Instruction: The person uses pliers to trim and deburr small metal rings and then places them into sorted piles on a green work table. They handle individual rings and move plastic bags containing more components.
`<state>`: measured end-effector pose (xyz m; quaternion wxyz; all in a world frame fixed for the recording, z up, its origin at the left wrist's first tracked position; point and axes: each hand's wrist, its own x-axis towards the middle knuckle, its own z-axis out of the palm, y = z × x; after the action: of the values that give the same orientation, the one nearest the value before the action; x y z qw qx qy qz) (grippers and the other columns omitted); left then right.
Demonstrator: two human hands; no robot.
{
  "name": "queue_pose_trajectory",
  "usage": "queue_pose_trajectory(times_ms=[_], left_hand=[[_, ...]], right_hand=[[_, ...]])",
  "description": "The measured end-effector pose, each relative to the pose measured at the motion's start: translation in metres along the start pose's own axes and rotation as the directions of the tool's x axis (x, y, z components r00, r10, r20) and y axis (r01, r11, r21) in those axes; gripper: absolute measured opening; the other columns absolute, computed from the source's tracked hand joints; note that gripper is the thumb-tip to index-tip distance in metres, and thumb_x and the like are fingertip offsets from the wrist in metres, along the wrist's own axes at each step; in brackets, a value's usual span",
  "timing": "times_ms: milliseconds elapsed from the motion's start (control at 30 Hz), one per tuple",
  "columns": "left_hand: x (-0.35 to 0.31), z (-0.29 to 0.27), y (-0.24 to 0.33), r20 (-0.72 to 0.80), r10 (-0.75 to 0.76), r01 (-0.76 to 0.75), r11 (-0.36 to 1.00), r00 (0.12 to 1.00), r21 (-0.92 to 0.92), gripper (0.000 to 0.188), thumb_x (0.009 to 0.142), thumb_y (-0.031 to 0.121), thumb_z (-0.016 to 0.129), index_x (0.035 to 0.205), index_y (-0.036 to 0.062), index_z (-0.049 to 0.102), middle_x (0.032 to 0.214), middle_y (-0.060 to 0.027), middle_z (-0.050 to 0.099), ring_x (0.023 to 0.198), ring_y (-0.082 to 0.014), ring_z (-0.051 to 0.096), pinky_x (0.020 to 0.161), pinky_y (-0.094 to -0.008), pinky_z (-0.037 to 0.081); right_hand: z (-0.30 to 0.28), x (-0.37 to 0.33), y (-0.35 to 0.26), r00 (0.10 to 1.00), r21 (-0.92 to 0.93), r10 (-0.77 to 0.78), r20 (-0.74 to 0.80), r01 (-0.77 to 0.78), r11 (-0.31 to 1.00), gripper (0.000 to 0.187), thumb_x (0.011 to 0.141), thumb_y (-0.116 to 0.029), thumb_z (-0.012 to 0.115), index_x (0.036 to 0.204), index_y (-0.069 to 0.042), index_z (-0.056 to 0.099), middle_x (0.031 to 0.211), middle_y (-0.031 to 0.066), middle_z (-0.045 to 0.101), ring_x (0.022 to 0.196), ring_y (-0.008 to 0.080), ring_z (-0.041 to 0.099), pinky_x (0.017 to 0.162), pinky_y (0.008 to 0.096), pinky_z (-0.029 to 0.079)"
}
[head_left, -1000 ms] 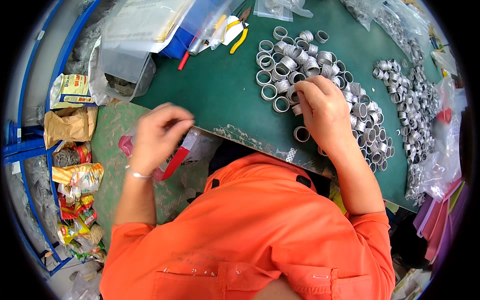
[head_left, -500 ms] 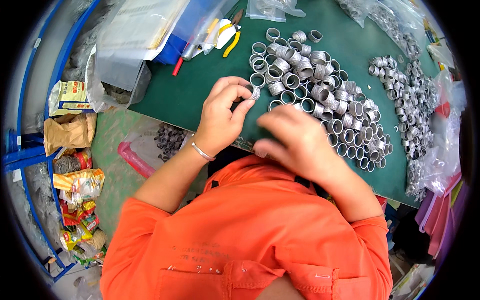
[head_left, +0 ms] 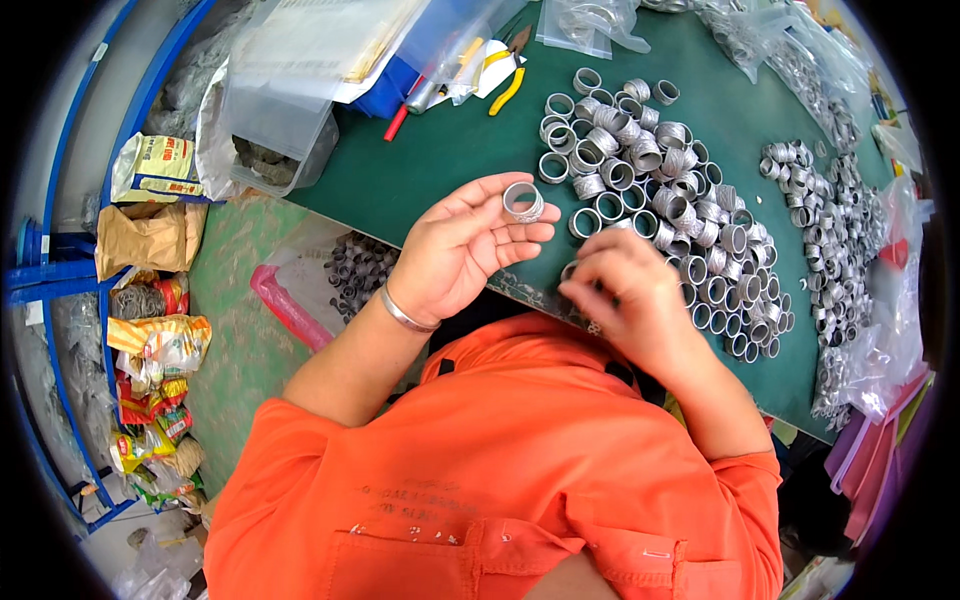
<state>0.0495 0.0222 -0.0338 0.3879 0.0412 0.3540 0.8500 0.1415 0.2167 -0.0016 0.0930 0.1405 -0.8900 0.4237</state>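
Note:
My left hand (head_left: 462,245) is turned palm up and holds a silver metal ring (head_left: 523,203) at its fingertips. The ring is tilted so its opening shows. My right hand (head_left: 632,290) is curled at the near edge of a pile of similar metal rings (head_left: 650,160). Its fingers are bent in and slightly blurred, and whether something small sits between them is hidden. The rings have textured, banded outsides and lie loosely on the green table (head_left: 440,150).
A denser heap of smaller rings (head_left: 840,230) lies at the right beside plastic bags (head_left: 885,330). Yellow-handled pliers (head_left: 508,90), a red pen (head_left: 396,122) and a clear bin (head_left: 300,165) are at the far left. Dark small parts (head_left: 360,270) sit in a bag below the table edge.
My left hand has turned from a pinch to palm up, bringing the ring's opening into view. The right hand has curled its fingers closer to the pile. The whole view has shifted slightly.

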Motion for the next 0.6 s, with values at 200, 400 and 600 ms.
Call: queue_pose_trajectory(times_ms=[200,400,600], left_hand=[[-0.009,0.007,-0.005,0.142,-0.208,0.242,0.926,0.968,-0.291,0.044,0.102,0.035,0.028,0.123,0.0001,0.045,0.113,-0.0174,0.057,0.101,-0.0264,0.060,0.082,-0.0403,0.053],[-0.074,-0.022,0.054,-0.103,-0.175,0.202,0.883,0.979,0.423,0.027,0.087,0.021,0.062,0.107,0.0024,0.056,0.098,-0.0063,0.057,0.081,-0.0135,0.056,0.069,-0.0274,0.048],[-0.102,-0.070,0.082,-0.154,0.242,0.233,-0.342,0.958,0.910,0.020,0.078,0.013,0.072,0.090,0.0007,0.061,0.085,-0.0020,0.061,0.074,-0.0105,0.057,0.065,-0.0253,0.047]], right_hand=[[0.010,0.021,-0.016,0.929,-0.029,-0.311,-0.200,0.312,0.950,0.020,0.069,0.001,0.072,0.086,-0.001,0.062,0.101,0.0151,0.059,0.083,0.0289,0.061,0.071,0.0342,0.052],[-0.016,0.019,0.001,0.969,-0.221,-0.142,-0.204,0.096,0.971,0.014,0.074,0.004,0.066,0.087,-0.001,0.062,0.095,0.0133,0.059,0.085,0.0302,0.058,0.072,0.0358,0.049],[-0.030,0.010,0.019,0.996,-0.448,-0.075,-0.046,0.046,0.893,0.018,0.071,0.001,0.066,0.089,-0.002,0.064,0.090,0.0094,0.059,0.081,0.0284,0.055,0.070,0.0376,0.046]])
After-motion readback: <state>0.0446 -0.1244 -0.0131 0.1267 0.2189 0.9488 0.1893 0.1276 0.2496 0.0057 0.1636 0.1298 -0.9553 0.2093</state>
